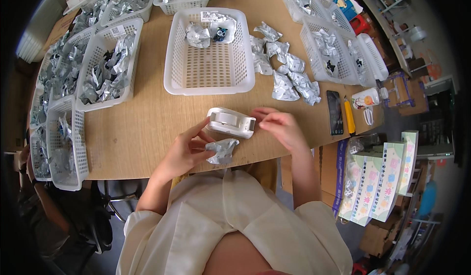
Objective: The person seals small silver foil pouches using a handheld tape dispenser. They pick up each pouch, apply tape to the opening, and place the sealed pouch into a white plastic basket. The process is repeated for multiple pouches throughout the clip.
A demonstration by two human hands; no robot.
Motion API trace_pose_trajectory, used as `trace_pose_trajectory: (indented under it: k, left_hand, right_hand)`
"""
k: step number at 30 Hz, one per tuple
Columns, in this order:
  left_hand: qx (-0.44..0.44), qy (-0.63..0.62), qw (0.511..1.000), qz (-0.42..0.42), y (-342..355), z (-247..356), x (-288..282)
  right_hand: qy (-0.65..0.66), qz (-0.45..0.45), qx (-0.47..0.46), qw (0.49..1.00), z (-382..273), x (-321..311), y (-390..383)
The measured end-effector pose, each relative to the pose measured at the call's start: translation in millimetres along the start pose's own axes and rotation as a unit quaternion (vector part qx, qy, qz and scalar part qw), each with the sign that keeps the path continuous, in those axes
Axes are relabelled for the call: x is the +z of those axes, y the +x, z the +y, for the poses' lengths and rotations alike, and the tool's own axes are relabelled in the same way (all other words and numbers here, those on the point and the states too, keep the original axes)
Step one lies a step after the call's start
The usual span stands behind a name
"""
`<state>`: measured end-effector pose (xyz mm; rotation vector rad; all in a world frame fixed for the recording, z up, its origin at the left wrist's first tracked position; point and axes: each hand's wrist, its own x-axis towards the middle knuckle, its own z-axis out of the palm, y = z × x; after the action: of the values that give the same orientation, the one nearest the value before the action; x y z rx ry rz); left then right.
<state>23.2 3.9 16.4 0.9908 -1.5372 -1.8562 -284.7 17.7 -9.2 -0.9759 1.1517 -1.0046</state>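
My left hand (189, 150) grips a crumpled silver foil packet (222, 152) at the table's front edge, just below a white tape dispenser (225, 120). My right hand (274, 127) is at the dispenser's right end, open with fingers loosely curled and apart; I see nothing held in it. Beyond both hands sits a white perforated basket (209, 81) with two foil packets (198, 34) at its back, one showing a dark blue item. Several more foil packets (287, 86) lie loose on the wooden table (147, 142) to the right of that basket.
Baskets of foil packets (105, 78) line the left and back, more baskets (319, 54) the right. A phone (334, 113), yellow cutter (349, 115) and white container (363, 98) lie right. Pastel boxes (380, 182) stand below the right edge. Another person's arm (51, 211) shows at lower left.
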Motion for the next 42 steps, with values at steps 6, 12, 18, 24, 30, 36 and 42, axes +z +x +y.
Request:
trace_pose_trajectory:
  k: [6,12,18,24,30,36,42]
  left_hand:
    - [0.148,-0.060,0.975,0.152,-2.7,6.2,25.1]
    - [0.306,0.056,0.922,0.231,3.6,15.0,43.7]
    - [0.352,0.154,0.884,0.265,0.6,20.7,48.8]
    - [0.385,0.259,0.846,0.263,-2.5,22.7,46.3]
    - [0.413,0.273,0.829,0.259,-0.6,32.0,45.2]
    - [0.332,0.019,0.914,0.231,-1.8,33.4,52.9]
    - [0.245,-0.266,0.921,0.145,1.3,17.2,42.0]
  right_hand:
    - [0.026,0.083,-0.153,0.984,-37.9,39.4,-33.5]
    - [-0.013,0.057,-0.219,0.974,-52.7,116.1,-25.0]
    - [-0.025,0.088,-0.217,0.972,-50.9,122.5,-17.9]
    - [0.041,0.066,-0.178,0.981,-48.3,123.3,-17.9]
    - [0.015,0.117,-0.237,0.964,-41.3,130.0,-14.1]
    - [0.094,0.168,-0.367,0.910,-28.3,153.3,-8.5]
    - [0.067,0.119,-0.337,0.932,-12.8,147.3,-4.9]
